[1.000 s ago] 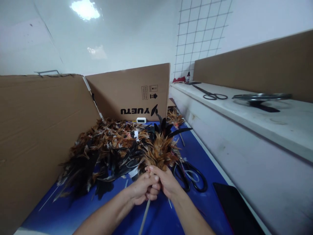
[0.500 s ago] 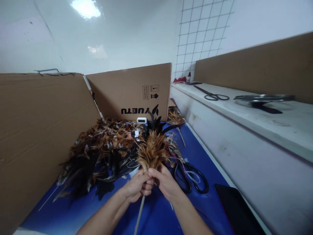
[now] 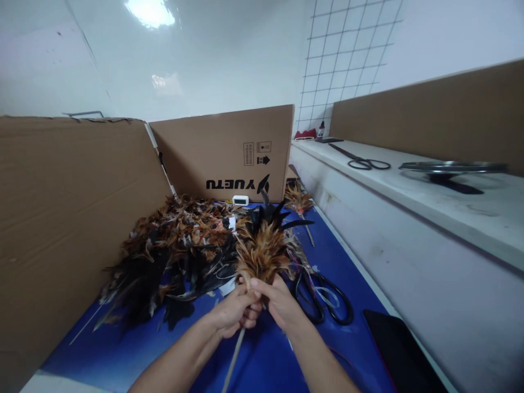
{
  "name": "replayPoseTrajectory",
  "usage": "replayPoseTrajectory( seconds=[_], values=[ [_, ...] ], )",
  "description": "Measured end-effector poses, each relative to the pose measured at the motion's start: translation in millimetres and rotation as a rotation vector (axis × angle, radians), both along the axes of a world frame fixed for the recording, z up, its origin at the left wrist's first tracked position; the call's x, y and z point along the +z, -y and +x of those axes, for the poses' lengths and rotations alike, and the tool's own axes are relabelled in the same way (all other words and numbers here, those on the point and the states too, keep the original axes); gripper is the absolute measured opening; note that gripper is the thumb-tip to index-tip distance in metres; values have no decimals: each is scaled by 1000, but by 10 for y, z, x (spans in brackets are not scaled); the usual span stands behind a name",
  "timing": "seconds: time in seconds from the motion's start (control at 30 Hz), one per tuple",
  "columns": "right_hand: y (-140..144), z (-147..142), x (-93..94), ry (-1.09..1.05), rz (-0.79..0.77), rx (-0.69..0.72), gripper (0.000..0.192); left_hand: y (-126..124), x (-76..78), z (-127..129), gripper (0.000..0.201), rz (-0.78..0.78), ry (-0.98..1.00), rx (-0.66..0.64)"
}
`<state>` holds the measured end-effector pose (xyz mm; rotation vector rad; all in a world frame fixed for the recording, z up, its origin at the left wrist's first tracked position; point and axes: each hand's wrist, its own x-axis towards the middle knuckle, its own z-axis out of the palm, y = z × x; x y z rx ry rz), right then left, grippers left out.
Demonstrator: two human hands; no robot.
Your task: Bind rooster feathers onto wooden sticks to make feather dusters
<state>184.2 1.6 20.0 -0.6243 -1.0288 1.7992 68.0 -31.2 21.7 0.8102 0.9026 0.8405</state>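
A feather duster (image 3: 264, 248), brown with black plumes at its far end, stands out ahead of my hands. Its thin pale stick runs down toward me between my forearms. My left hand (image 3: 237, 311) is closed around the stick just below the feathers. Pressed against it, my right hand (image 3: 276, 300) pinches at the base of the feathers with its thumb on top; its other fingers are partly hidden. To the left lies a big pile of loose brown and black feathers (image 3: 184, 234). Black-handled scissors (image 3: 347, 311) rest right of my hands, blades hidden.
Cardboard panels (image 3: 221, 147) wall off the back and left of the blue table (image 3: 159, 360). A small white digital timer (image 3: 240, 200) sits at the back. Another feather duster (image 3: 299, 202) lies behind. A dark phone-like slab (image 3: 401, 349) is at right; the shelf holds scissors (image 3: 364, 161).
The whole view has shifted slightly. My hands keep their hold on the duster, with only a small shift of the fingers at the feather base.
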Motion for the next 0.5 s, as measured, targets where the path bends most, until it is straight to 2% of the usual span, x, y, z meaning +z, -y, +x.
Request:
replayPoseTrajectory(
  seconds=[0.17,0.3,0.4,0.5],
  values=[
    [-40,-39,-40,128,-24,-92,35,17,-18,54,45,-4,-41,-23],
    [-37,-59,-102,201,-15,-157,29,25,-32,66,40,-14,13,-24],
    [-18,-59,-121,310,-71,-138,30,17,-63,84,29,11,50,-20],
    [-9,-53,-133,352,-115,-65,36,1,-92,108,27,90,46,24]
  ],
)
